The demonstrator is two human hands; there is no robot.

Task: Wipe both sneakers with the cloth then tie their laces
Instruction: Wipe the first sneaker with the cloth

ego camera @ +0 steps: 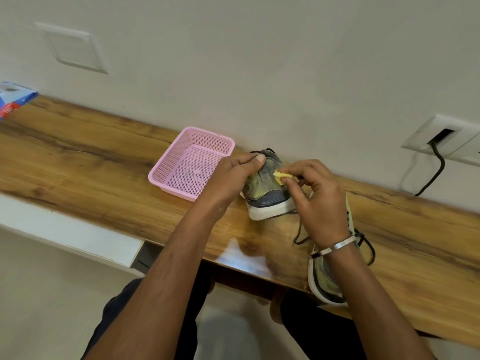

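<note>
Step in hand: wiping the side of the far sneaker with the cloth; judging the task as early, with laces loose on both shoes.

Doing it well: keeping the shoe pinned firmly so it is not sliding on the wooden table; dragging the cloth in short overlapping strokes along the upper, then down onto the white sole; refolding to a clean face when soiled; keeping the dangling black lace clear of the strokes.

Left hand: reaching in from the left; gripping the top of the far sneaker near the collar, fingers curled over it, thumb lying along the upper edge; wrist bent down, forearm running from the near edge.

Right hand: pinching the small yellow cloth between thumb and fingertips, pressing it against the shoe's right flank; remaining fingers loosely curled; bracelet sitting at the wrist; forearm passing above the second shoe.

Hands together or apart: working close together on the same shoe, not touching each other.

Far sneaker: standing on its sole near the wall, just right of the pink basket.

Second sneaker: lying at the near table edge, partly hidden beneath the right forearm, laces untied.

Basket: sitting left of the shoes, holding nothing visible.
</note>
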